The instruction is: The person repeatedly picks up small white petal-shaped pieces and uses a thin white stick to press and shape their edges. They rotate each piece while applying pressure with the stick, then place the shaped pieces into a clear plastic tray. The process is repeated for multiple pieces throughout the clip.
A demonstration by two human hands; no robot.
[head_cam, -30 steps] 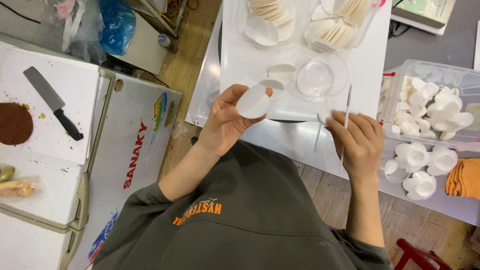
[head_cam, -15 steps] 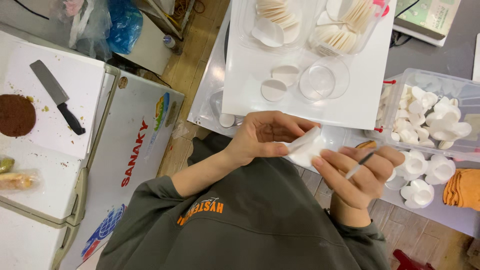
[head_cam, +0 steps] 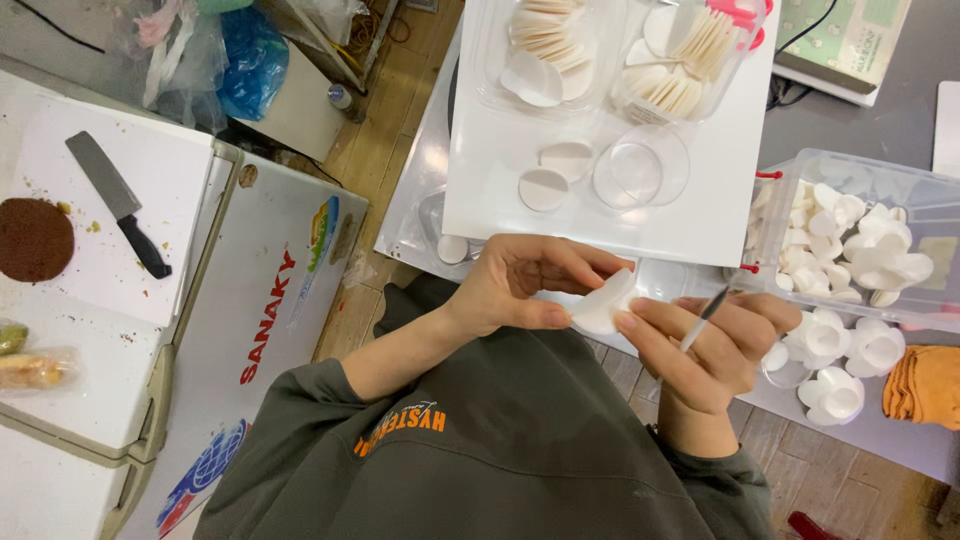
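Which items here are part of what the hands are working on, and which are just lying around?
In use: white disc pinched by left hand and right hand; thin tool in right hand; white tray; bin of white shaped pieces.

Lying about: knife; brown round; blue bag.

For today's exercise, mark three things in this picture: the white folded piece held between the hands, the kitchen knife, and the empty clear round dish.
White folded piece (head_cam: 603, 303): head view, on its curved outer face.
Kitchen knife (head_cam: 103, 180): head view, on the flat of the blade.
Clear round dish (head_cam: 640, 170): head view, on its transparent base.
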